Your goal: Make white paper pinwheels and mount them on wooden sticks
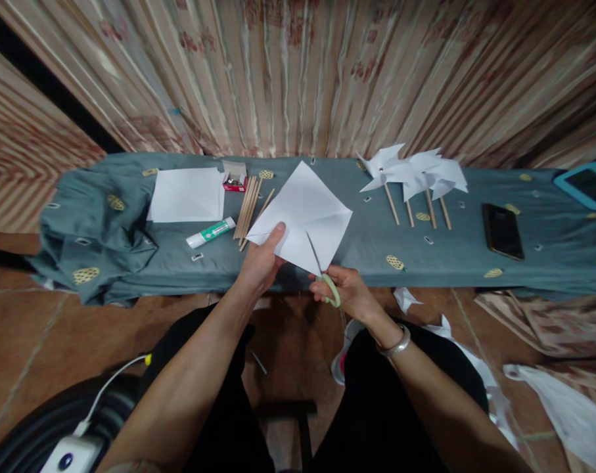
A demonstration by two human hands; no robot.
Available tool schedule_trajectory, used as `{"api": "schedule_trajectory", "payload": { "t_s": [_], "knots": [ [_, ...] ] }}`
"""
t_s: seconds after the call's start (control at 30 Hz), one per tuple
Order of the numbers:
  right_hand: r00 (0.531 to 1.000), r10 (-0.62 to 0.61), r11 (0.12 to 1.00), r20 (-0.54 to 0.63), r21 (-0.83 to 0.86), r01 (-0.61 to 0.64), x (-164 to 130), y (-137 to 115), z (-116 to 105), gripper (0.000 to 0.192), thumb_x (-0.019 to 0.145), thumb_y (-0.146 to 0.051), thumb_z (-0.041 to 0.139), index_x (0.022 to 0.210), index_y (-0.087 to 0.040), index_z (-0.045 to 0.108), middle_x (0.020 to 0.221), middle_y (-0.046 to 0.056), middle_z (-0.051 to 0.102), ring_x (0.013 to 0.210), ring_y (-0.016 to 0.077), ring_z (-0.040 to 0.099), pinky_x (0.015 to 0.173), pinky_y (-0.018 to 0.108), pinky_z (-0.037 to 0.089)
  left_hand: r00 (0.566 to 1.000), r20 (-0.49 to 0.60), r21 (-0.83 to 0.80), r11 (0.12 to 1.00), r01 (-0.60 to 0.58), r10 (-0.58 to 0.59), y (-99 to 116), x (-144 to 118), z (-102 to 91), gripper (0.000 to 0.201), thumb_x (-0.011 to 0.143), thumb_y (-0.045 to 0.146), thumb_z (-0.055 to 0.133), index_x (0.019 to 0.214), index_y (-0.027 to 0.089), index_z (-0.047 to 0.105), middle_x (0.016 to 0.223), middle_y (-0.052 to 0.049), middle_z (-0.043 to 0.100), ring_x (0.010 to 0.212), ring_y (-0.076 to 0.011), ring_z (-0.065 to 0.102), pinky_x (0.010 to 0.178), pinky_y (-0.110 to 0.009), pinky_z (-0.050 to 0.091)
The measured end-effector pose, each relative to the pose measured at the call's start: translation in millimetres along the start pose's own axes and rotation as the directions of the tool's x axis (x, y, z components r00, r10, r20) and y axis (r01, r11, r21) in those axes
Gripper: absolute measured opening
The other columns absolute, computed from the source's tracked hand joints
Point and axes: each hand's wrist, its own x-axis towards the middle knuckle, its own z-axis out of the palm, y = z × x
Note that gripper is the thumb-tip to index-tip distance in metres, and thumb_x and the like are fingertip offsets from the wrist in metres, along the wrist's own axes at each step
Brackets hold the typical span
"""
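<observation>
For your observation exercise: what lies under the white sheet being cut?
Under the sheet lie the grey-blue cloth and the ends of some sticks. The left hand holds its edge; scissors cut from below. Anything else beneath is covered.

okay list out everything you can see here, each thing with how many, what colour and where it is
paper square: one, white, held over the table's front edge, scissors cutting into its near corner
scissors: one, green handles, in the right hand
paper sheets: a stack, white, table left
glue stick: one, white and green, beside the sticks
wooden sticks: a bundle, tan, left of centre
small box: one, red, open, table's back
pinwheels: about four, white on tan sticks, table right
phone: one, black, table right
tablet: one, blue-edged, far right
table cloth: one, grey-green
paper scraps: several, white, on the floor
left hand: fingers grip the paper
right hand: wrist wears a silver bangle
</observation>
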Motion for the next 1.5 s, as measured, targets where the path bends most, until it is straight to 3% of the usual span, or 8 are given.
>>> {"api": "schedule_trajectory", "payload": {
  "t_s": [0.33, 0.6, 0.8, 0.93, 1.03, 1.2, 1.33, 1.5],
  "knots": [
    [0.988, 0.071, 0.986, 0.139, -0.158, -0.049, -10, -6, -7, 0.045, 0.064, -0.048, 0.081, 0.091, -0.016, 0.064, 0.069, -0.001, 0.066, 0.060, 0.0089, 0.056, 0.057, 0.023, 0.043, 0.998, -0.028, -0.021, 0.998, -0.054, 0.053, 8, 8, -4.4, 0.039, 0.083, 0.017, 0.063, 0.122, 0.020, 0.061, 0.123, -0.010, 0.068, 0.112, -0.0233, 0.065, 0.092, -0.037, 0.054],
    [0.956, 0.197, 0.960, 0.218, -0.240, -0.143, -23, -28, -43, 0.049, 0.064, -0.054, 0.080, 0.087, -0.015, 0.063, 0.070, 0.000, 0.065, 0.060, 0.0094, 0.056, 0.055, 0.023, 0.043, 0.994, -0.066, -0.042, 0.995, -0.088, 0.085, 21, 12, -9.5, 0.035, 0.081, 0.015, 0.063, 0.116, 0.018, 0.065, 0.119, -0.011, 0.070, 0.114, -0.0265, 0.064, 0.092, -0.038, 0.055],
    [0.996, 0.004, 0.980, -0.088, -0.200, -0.021, -22, -35, -72, 0.048, 0.063, -0.053, 0.081, 0.090, -0.017, 0.067, 0.070, 0.001, 0.069, 0.058, 0.0093, 0.057, 0.055, 0.021, 0.043, 0.993, -0.019, -0.032, 0.993, -0.116, 0.115, 17, 15, -13.6, 0.046, 0.073, 0.016, 0.072, 0.118, 0.017, 0.064, 0.114, -0.009, 0.071, 0.110, -0.0266, 0.065, 0.093, -0.036, 0.055],
    [0.912, -0.191, 0.978, -0.364, -0.153, 0.144, -9, -36, -76, 0.049, 0.055, -0.050, 0.085, 0.089, -0.019, 0.067, 0.068, 0.000, 0.069, 0.059, 0.0103, 0.058, 0.058, 0.023, 0.046, 0.998, 0.047, 0.027, 0.999, -0.044, 0.043, 8, 13, -13.6, 0.051, 0.066, 0.017, 0.076, 0.116, 0.014, 0.064, 0.108, -0.009, 0.073, 0.101, -0.0258, 0.069, 0.092, -0.038, 0.055],
    [0.854, -0.288, 0.956, -0.434, -0.187, 0.227, 0, -37, -77, 0.045, 0.057, -0.047, 0.085, 0.089, -0.021, 0.068, 0.069, -0.002, 0.068, 0.059, 0.0110, 0.058, 0.056, 0.023, 0.045, 0.997, 0.080, 0.089, 0.996, 0.015, -0.022, 0, 10, -13.5, 0.048, 0.060, 0.022, 0.080, 0.106, 0.012, 0.068, 0.099, -0.009, 0.075, 0.094, -0.0260, 0.070, 0.089, -0.038, 0.055],
    [0.897, -0.301, 0.947, -0.323, -0.209, 0.243, 7, -44, -75, 0.044, 0.054, -0.043, 0.087, 0.088, -0.021, 0.067, 0.071, -0.003, 0.067, 0.060, 0.0102, 0.056, 0.055, 0.023, 0.044, 0.984, 0.129, 0.214, 0.972, 0.096, -0.126, -9, 6, -15.1, 0.048, 0.049, 0.034, 0.087, 0.088, 0.012, 0.071, 0.087, -0.009, 0.076, 0.084, -0.0273, 0.070, 0.082, -0.039, 0.055],
    [0.961, -0.208, 0.965, -0.182, -0.201, 0.170, 6, -47, -70, 0.047, 0.050, -0.038, 0.088, 0.088, -0.020, 0.066, 0.067, -0.006, 0.063, 0.057, 0.0081, 0.053, 0.052, 0.021, 0.042, 0.976, 0.129, 0.303, 0.944, 0.128, -0.174, -12, 4, -17.7, 0.051, 0.045, 0.037, 0.088, 0.086, 0.012, 0.072, 0.084, -0.008, 0.075, 0.080, -0.0269, 0.070, 0.080, -0.039, 0.054],
    [0.991, -0.104, 0.979, -0.087, -0.182, 0.087, 4, -43, -67, 0.045, 0.048, -0.034, 0.089, 0.084, -0.017, 0.066, 0.065, -0.006, 0.064, 0.056, 0.0088, 0.053, 0.052, 0.021, 0.041, 0.974, 0.141, 0.355, 0.928, 0.117, -0.177, -16, 3, -19.0, 0.053, 0.045, 0.040, 0.088, 0.087, 0.013, 0.072, 0.083, -0.007, 0.075, 0.074, -0.0233, 0.068, 0.075, -0.035, 0.052]
  ]
}}
